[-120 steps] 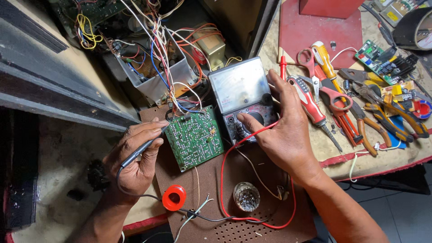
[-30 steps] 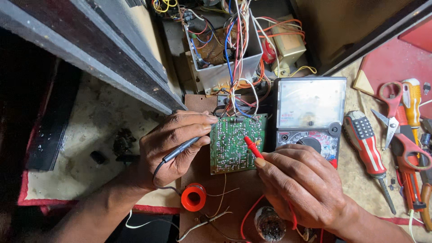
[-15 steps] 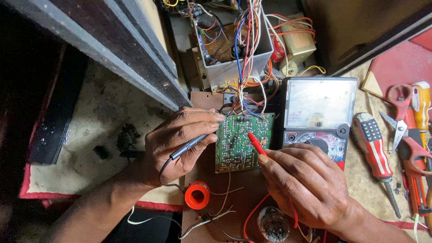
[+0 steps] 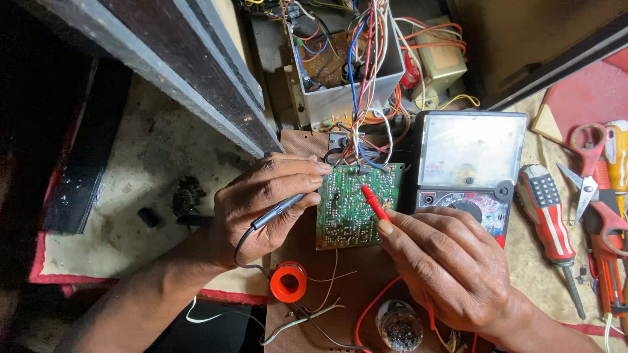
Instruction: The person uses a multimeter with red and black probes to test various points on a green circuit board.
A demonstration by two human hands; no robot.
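Note:
A green circuit board (image 4: pixel 350 216) lies solder side up in the middle, with a bundle of coloured wires (image 4: pixel 363 78) rising from its top edge. My left hand (image 4: pixel 261 209) grips a black test probe (image 4: pixel 281 209) like a pen, its tip at the board's left edge. My right hand (image 4: pixel 445 261) holds a red test probe (image 4: pixel 374 201) whose tip touches the board near its upper middle. An analogue multimeter (image 4: pixel 468 167) sits just right of the board, partly under my right hand.
A grey metal chassis box (image 4: pixel 340 98) and a transformer (image 4: pixel 441 62) stand behind the board. A red solder spool (image 4: pixel 288 282) lies below it. A red-and-white screwdriver (image 4: pixel 546 222), scissors (image 4: pixel 585 170) and pliers (image 4: pixel 605 235) lie at the right. A dark cabinet edge (image 4: pixel 176 72) crosses the upper left.
Four seconds ago my right hand rested on the multimeter dial; it now holds the red probe on the board. Over the last second both probes stay on the board, shifting slightly.

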